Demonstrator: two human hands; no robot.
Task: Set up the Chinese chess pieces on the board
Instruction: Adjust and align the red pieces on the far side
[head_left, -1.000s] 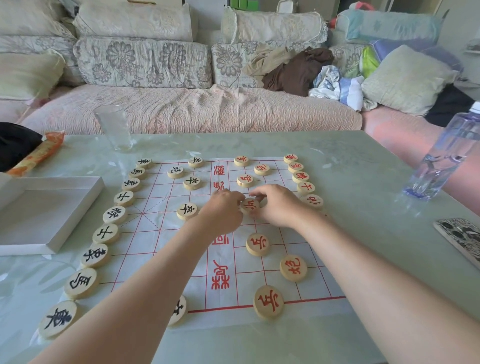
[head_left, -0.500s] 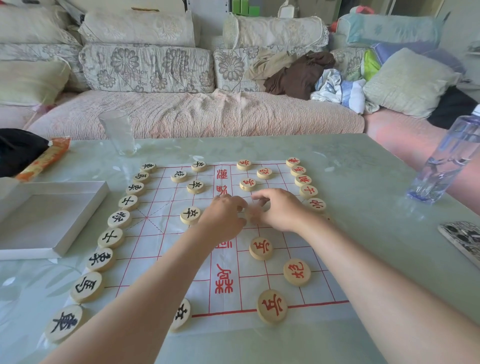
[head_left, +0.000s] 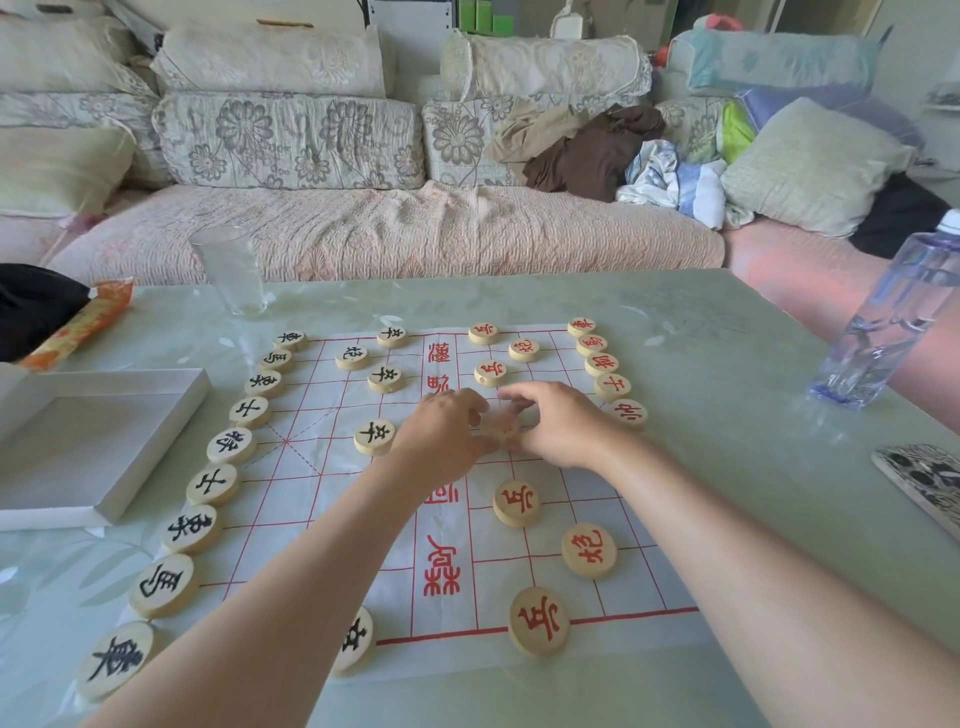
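On the board (head_left: 587, 483) the right hand (head_left: 563, 428) pinches a blurred piece (head_left: 500, 432) — left hand (head_left: 441, 441) curled alongside, grip unclear — seat it squarely on a line crossing.

Piece markings we can read
We read red ink on the 兵 piece (head_left: 538, 621) and 炮 piece (head_left: 589, 550), black on the 卒 piece (head_left: 374, 436).

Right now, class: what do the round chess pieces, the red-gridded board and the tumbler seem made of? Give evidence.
Round tan chess pieces: probably wood, matt, with painted characters. White red-gridded board: thin paper or plastic sheet, visibly creased. Clear tall tumbler: glass or plastic; the sofa shows through.
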